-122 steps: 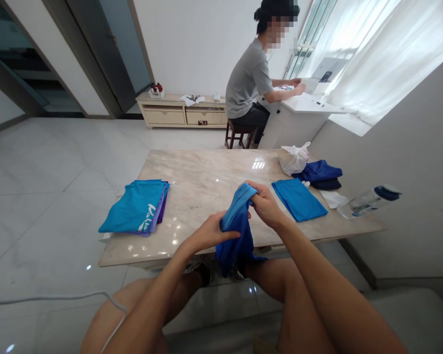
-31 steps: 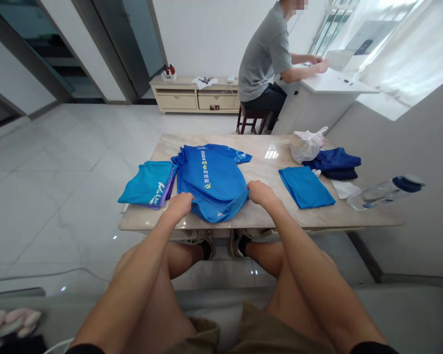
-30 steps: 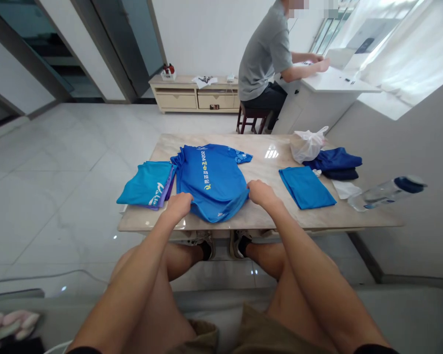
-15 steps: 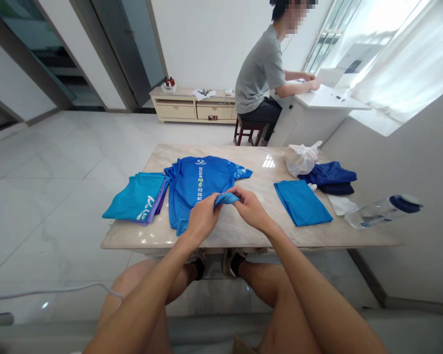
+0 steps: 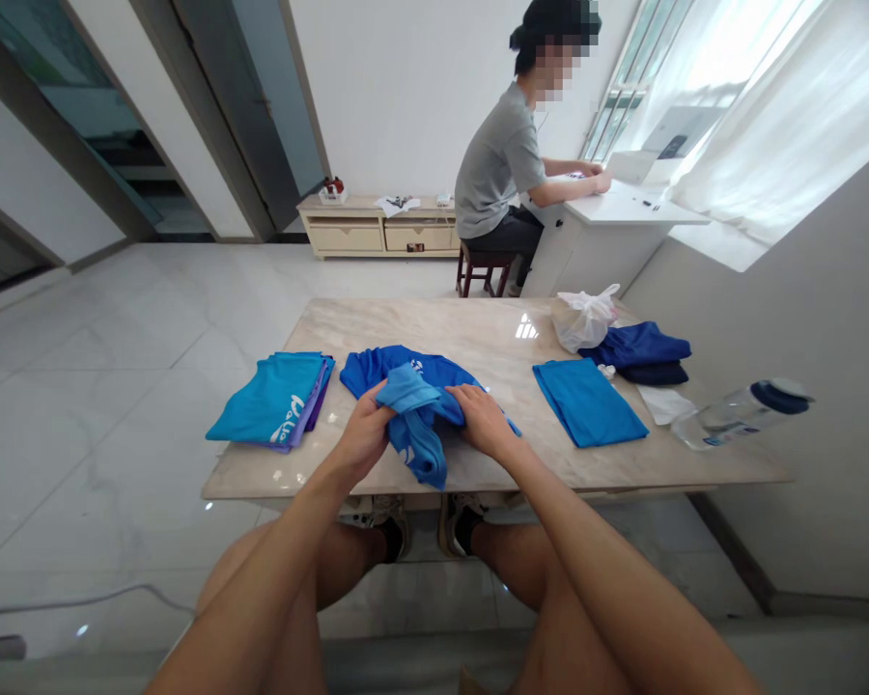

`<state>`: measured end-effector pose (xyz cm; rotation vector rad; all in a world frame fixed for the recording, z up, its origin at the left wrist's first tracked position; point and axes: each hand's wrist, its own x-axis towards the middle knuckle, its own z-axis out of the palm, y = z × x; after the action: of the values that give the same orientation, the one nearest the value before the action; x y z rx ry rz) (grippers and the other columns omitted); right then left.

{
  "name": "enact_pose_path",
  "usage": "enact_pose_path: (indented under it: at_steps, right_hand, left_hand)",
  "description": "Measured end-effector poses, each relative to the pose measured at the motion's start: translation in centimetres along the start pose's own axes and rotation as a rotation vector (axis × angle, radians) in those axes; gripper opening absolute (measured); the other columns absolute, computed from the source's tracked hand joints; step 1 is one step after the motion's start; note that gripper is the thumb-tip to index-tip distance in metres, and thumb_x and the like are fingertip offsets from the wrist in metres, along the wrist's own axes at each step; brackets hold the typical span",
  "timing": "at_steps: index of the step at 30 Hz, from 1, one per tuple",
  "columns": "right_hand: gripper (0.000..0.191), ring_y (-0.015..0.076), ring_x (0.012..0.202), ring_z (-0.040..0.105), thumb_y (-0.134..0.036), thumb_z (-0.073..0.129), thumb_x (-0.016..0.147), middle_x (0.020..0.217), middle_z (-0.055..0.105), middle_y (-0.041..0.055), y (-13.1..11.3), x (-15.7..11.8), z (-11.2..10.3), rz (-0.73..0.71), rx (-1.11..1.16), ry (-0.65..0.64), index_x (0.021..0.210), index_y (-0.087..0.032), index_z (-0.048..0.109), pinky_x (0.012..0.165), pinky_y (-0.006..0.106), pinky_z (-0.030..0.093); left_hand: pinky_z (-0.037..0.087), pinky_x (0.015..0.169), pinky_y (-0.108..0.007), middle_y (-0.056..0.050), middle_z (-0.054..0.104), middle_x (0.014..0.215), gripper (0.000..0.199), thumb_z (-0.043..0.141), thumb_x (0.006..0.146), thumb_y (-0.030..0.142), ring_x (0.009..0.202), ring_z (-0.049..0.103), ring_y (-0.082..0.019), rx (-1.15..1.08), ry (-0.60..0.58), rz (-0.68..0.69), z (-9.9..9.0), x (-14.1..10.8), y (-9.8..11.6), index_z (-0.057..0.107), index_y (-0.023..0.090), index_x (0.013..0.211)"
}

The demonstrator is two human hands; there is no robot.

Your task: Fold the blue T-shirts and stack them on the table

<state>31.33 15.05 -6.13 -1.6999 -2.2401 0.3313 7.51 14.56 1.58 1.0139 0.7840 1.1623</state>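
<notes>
A blue T-shirt [image 5: 424, 449] with white print lies bunched at the table's middle, its lighter blue part gathered up toward me. My left hand [image 5: 364, 432] is closed on that lighter fabric from the left side. On the opposite side my right hand [image 5: 484, 417] grips the darker cloth, its fingers bent over the fabric and the thumb partly hidden. To the left lies a folded stack of shirts [image 5: 271, 396], teal on top with purple layers beneath. Right of my hands is a folded blue garment [image 5: 589, 403], lying flat.
A marble-topped table [image 5: 507, 463] bears everything. At its right are a white plastic bag [image 5: 585, 319], dark blue clothes [image 5: 644, 349], a white paper [image 5: 664, 405] and a clear bottle [image 5: 739, 415] with a blue lid. Beyond, a person [image 5: 503, 164] sits at a white desk.
The shirt was spread out with its lettering showing; now it is crumpled and pulled nearer. My hands have moved apart and slightly down, with lighter fabric raised between them.
</notes>
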Motion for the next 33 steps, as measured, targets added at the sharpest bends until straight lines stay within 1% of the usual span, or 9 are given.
enact_pose_path:
  at_steps: [5, 8, 11, 13, 16, 20, 23, 28, 33]
  right_hand:
    - [0.043, 0.0342, 0.116, 0.077, -0.006, 0.064, 0.087, 0.119, 0.083, 0.0178, 1.6, 0.0, -2.6, 0.396, -0.105, -0.106, 0.122, -0.020, 0.085, 0.098, 0.038, 0.056]
    - [0.047, 0.0335, 0.109, 0.079, -0.007, 0.063, 0.084, 0.113, 0.084, 0.0164, 3.2, -0.3, -4.8, 0.566, -0.050, 0.070, 0.122, -0.021, 0.086, 0.090, 0.035, 0.057]
    - [0.049, 0.0322, 0.108, 0.080, -0.008, 0.061, 0.083, 0.112, 0.085, 0.0142, 3.8, -0.4, -6.3, 0.549, 0.082, 0.338, 0.123, -0.021, 0.085, 0.093, 0.036, 0.058]
    - [0.047, 0.0306, 0.105, 0.080, -0.010, 0.060, 0.082, 0.110, 0.086, 0.0116, 2.8, -0.3, -6.8, 0.447, 0.208, 0.483, 0.121, -0.020, 0.085, 0.096, 0.036, 0.059]
    - [0.049, 0.0290, 0.099, 0.081, -0.010, 0.060, 0.077, 0.107, 0.086, 0.0075, -0.5, 0.1, -6.7, 0.301, 0.341, 0.572, 0.119, -0.022, 0.083, 0.094, 0.037, 0.061]
    - [0.052, 0.0281, 0.101, 0.081, -0.007, 0.058, 0.072, 0.108, 0.086, 0.0044, -5.5, 0.9, -5.8, 0.134, 0.433, 0.512, 0.114, -0.025, 0.083, 0.094, 0.037, 0.061]
    - [0.052, 0.0253, 0.100, 0.081, -0.006, 0.057, 0.071, 0.107, 0.086, 0.0031, -7.5, 1.3, -5.5, 0.013, 0.587, 0.458, 0.113, -0.023, 0.081, 0.095, 0.035, 0.061]
    - [0.048, 0.0230, 0.101, 0.079, -0.012, 0.059, 0.078, 0.105, 0.083, 0.0037, -8.5, 1.1, -5.9, -0.134, 0.815, 0.434, 0.122, -0.021, 0.075, 0.093, 0.034, 0.061]
    - [0.051, 0.0273, 0.130, 0.070, -0.031, 0.069, 0.095, 0.140, 0.075, 0.0123, -7.9, 0.9, -6.0, -0.161, 0.785, 0.370, 0.146, -0.024, 0.063, 0.112, 0.043, 0.055]
  left_hand:
    - [0.063, 0.084, -0.030, -0.001, 0.078, 0.091, 0.031, 0.092, 0.075, 0.039, 0.089, 0.074, -0.020, -0.103, 0.468, 0.221, -3.7, 2.2, 1.2, 0.072, 0.022, 0.091]
    - [0.063, 0.095, -0.034, -0.001, 0.076, 0.095, 0.017, 0.076, 0.084, 0.031, 0.098, 0.074, -0.020, -0.065, 0.858, 0.312, -7.2, 3.7, 1.6, 0.068, 0.022, 0.096]
    - [0.061, 0.104, -0.041, -0.003, 0.075, 0.106, 0.023, 0.074, 0.082, 0.024, 0.105, 0.072, -0.022, 0.069, 0.998, 0.250, -9.9, 3.9, 1.6, 0.064, 0.024, 0.103]
    - [0.059, 0.109, -0.044, -0.005, 0.071, 0.118, 0.041, 0.082, 0.076, 0.022, 0.113, 0.070, -0.024, 0.308, 0.928, 0.279, -10.3, 3.2, 1.4, 0.062, 0.025, 0.112]
    - [0.055, 0.114, -0.046, -0.009, 0.065, 0.132, 0.053, 0.087, 0.077, 0.030, 0.120, 0.068, -0.025, 0.698, 0.674, 0.432, -8.2, 1.8, 1.2, 0.061, 0.025, 0.122]
    - [0.055, 0.112, -0.047, -0.011, 0.071, 0.133, 0.049, 0.081, 0.089, 0.045, 0.126, 0.070, -0.028, 0.844, 0.146, 0.399, -3.4, 0.7, 0.6, 0.064, 0.024, 0.129]
    - [0.056, 0.110, -0.048, -0.011, 0.075, 0.132, 0.060, 0.090, 0.079, 0.043, 0.126, 0.072, -0.033, 0.934, -0.063, 0.305, -0.9, 0.6, -0.4, 0.068, 0.024, 0.131]
    - [0.059, 0.092, -0.040, -0.006, 0.082, 0.102, 0.022, 0.065, 0.095, 0.028, 0.098, 0.076, -0.028, 0.870, -0.010, 0.248, -0.2, 0.8, -1.2, 0.077, 0.023, 0.112]
    - [0.060, 0.087, -0.033, -0.006, 0.081, 0.097, 0.029, 0.086, 0.084, 0.041, 0.097, 0.075, -0.026, 0.421, 0.127, 0.284, -0.8, 0.8, 0.3, 0.080, 0.020, 0.102]
